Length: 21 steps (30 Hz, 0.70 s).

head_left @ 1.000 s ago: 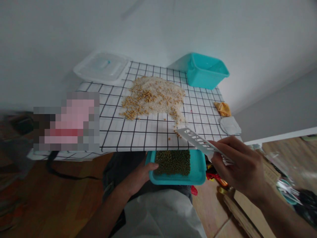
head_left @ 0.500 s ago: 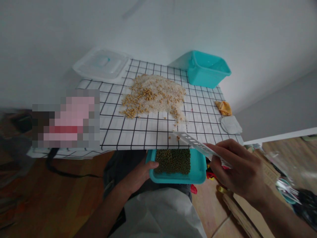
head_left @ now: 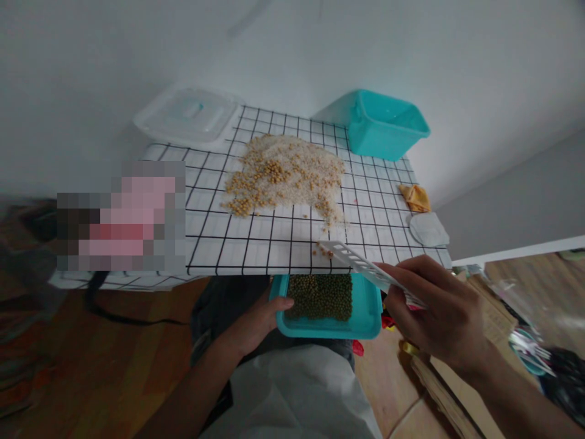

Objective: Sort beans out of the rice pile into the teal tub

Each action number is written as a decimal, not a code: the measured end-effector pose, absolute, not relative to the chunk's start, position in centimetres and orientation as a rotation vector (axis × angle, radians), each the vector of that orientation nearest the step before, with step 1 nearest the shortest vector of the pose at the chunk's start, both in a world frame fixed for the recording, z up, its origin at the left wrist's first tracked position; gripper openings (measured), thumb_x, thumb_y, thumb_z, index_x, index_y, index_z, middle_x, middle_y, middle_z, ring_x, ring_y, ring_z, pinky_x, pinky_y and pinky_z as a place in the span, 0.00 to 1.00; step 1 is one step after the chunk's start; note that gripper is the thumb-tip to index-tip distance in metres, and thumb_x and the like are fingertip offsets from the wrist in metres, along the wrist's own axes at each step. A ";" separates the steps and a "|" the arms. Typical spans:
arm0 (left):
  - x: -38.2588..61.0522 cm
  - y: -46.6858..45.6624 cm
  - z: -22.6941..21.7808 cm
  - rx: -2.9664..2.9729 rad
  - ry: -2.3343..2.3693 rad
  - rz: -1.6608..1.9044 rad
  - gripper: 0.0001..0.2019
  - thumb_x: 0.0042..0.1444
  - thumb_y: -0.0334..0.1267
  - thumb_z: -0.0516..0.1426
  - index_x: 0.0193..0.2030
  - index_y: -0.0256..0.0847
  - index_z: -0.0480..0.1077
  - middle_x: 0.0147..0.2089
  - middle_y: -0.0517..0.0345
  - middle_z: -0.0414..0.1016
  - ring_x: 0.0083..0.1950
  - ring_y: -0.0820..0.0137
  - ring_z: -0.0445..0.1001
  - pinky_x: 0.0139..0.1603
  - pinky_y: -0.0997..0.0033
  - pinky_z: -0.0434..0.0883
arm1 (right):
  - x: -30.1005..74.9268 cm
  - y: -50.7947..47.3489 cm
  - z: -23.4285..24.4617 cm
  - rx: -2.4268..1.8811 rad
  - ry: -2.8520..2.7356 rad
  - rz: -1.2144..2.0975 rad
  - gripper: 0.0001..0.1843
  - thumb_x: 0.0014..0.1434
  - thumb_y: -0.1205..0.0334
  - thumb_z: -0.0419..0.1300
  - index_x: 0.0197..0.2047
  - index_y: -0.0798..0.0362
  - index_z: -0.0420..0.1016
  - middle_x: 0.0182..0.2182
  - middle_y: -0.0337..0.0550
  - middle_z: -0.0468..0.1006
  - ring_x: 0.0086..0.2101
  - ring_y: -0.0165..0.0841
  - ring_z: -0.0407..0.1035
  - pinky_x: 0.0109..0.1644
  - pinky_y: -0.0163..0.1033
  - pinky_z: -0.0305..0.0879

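My left hand grips the left rim of a turquoise plastic container, thumb over the edge. It sits just below the table's front edge, with small green beans inside. In my right hand is a flat white slotted plastic tool, slanting over the front edge. A few yellow beans lie at its tip on the tabletop. Farther back spreads a heap of white grains mixed with yellow beans that look like soybeans.
A white cloth with a black grid covers the table. A turquoise bin stands back right, and a clear lid leans back left. On the right lie a yellow cloth and a white flat piece. A blurred pink item is at left.
The white tool's tip has shifted very slightly, and more of the few yellow beans show beside it. My left hand and the container stay in place.
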<state>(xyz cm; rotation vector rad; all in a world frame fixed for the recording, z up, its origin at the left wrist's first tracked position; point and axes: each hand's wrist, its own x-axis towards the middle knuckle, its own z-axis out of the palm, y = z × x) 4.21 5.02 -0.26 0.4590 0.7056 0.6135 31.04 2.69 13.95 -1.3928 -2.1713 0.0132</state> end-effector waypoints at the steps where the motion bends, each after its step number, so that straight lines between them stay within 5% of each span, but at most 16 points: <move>1: 4.2 5.0 -0.4 0.453 0.697 0.612 0.16 0.60 0.34 0.57 0.54 0.45 0.75 0.56 0.52 0.81 0.63 0.53 0.72 0.61 0.53 0.69 | 30.9 2.6 14.0 -1.389 -2.178 0.016 0.23 0.55 0.74 0.62 0.53 0.48 0.75 0.36 0.40 0.76 0.29 0.27 0.72 0.29 0.33 0.70; 6: 4.3 4.9 -1.0 0.429 0.684 0.612 0.21 0.61 0.34 0.54 0.61 0.48 0.70 0.56 0.53 0.81 0.64 0.53 0.71 0.62 0.53 0.68 | 30.6 2.5 14.2 -1.398 -2.182 0.010 0.22 0.55 0.73 0.62 0.52 0.49 0.76 0.35 0.40 0.76 0.30 0.27 0.72 0.29 0.33 0.70; 21: 4.0 5.2 0.0 0.456 0.700 0.619 0.21 0.59 0.35 0.57 0.60 0.47 0.72 0.58 0.52 0.79 0.64 0.51 0.71 0.63 0.52 0.68 | 32.1 3.3 14.7 -1.150 -2.442 0.032 0.21 0.55 0.71 0.61 0.52 0.49 0.77 0.37 0.41 0.75 0.26 0.24 0.67 0.26 0.33 0.65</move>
